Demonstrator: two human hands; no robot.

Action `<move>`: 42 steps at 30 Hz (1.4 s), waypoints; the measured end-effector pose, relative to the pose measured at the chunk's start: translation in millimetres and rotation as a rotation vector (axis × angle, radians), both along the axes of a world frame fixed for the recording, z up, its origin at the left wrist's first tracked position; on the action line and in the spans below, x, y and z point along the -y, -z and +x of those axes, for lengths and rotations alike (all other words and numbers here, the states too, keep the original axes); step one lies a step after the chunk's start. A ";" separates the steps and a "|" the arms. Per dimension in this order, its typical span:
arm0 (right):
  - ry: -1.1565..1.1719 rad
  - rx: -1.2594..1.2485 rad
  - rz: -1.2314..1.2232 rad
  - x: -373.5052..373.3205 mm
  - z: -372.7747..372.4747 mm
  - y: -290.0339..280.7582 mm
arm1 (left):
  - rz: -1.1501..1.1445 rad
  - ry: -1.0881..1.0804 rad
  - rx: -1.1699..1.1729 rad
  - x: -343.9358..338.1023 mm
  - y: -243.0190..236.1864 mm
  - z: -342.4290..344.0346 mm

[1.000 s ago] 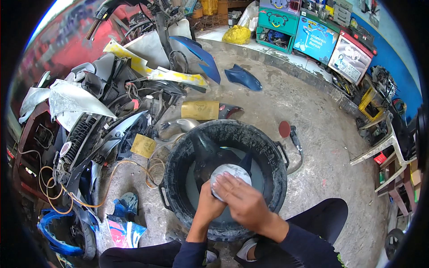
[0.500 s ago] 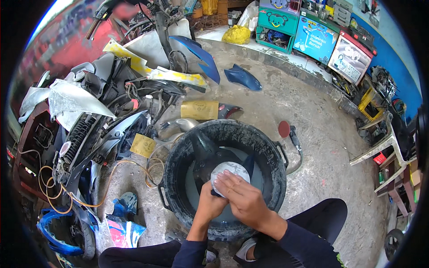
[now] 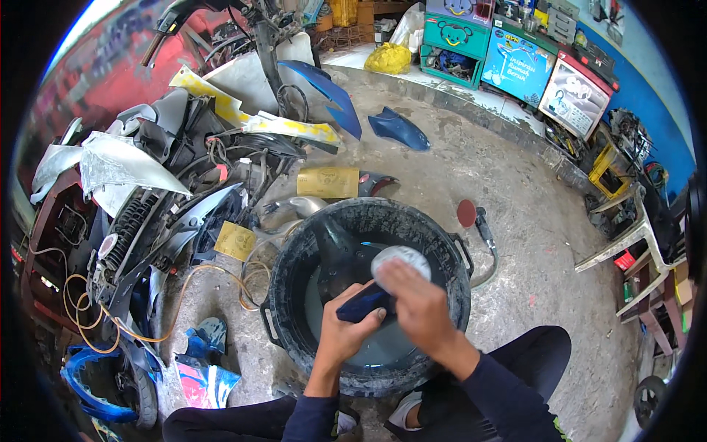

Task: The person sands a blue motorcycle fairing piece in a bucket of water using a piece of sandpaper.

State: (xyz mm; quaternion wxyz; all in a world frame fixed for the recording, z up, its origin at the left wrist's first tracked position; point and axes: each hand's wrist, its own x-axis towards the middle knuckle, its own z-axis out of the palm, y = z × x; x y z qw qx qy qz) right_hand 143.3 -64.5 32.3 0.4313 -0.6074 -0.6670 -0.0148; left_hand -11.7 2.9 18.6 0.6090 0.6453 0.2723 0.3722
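Your left hand [image 3: 346, 331] is closed round a dark blue bodywork piece [image 3: 366, 303], fingers wrapped under it, thumb on top; it's held over the black tub [image 3: 294, 295], w/ water in the bottom. Your right hand [image 3: 416, 306] lies flat on the piece's upper end, fingers pressing a pale grey round pad [image 3: 403, 258] against it. Can't tell if that grip curls round the pad or just presses on it.

The tub sits on the concrete floor [image 3: 515, 221] between your knees. Just right of the tub's rim: a power sander w/ a red disc [image 3: 468, 214], cable trailing. Left of the tub: yellow sandpaper sheet [image 3: 234, 240]; another, bigger sheet [image 3: 328, 182] beyond the rim. Blue fairing panels [image 3: 398, 129] lie further out on the floor, and stripped motorbike parts [image 3: 169, 169] are piled at left, w/ orange cable [image 3: 96, 317] nearby.
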 end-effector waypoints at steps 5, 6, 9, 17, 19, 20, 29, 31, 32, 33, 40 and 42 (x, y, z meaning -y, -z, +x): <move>0.154 -0.060 -0.060 -17.1 37.0 15.4 | -0.032 0.004 -0.001 4.2 -7.1 3.9; 0.153 -0.058 -0.055 -13.0 27.0 14.2 | -0.007 0.004 -0.018 3.6 -7.9 4.9; -0.042 -0.064 0.028 -0.4 -15.2 0.1 | -0.044 -0.015 0.015 -3.3 9.9 -7.6; -0.005 -0.045 0.046 -2.2 -17.5 12.7 | -0.041 -0.025 0.029 -6.1 6.6 -5.3; 0.085 -0.094 0.014 -13.6 5.0 21.7 | -0.116 -0.020 0.032 -4.5 5.4 -2.6; 0.174 -0.143 -0.019 -20.1 18.2 29.0 | -0.119 -0.019 0.027 -3.1 9.5 -1.7; 0.110 0.015 0.060 -9.2 7.8 29.7 | -0.131 -0.079 0.030 -0.7 8.9 6.5; 0.086 0.003 0.049 -0.5 -10.5 16.0 | -0.095 -0.083 -0.028 -1.5 9.4 6.4; 0.066 -0.014 0.037 3.7 -23.6 7.8 | -0.046 -0.066 -0.006 -3.8 19.6 4.0; 0.032 -0.006 0.089 5.5 -33.1 2.3 | 0.003 -0.040 0.015 -4.4 20.6 4.5; 0.026 0.006 0.108 9.2 -30.3 3.2 | 0.062 -0.045 -0.044 -0.8 21.4 7.7; -0.007 0.008 0.124 5.7 -28.4 -2.5 | 0.121 -0.047 0.002 -1.3 21.6 8.4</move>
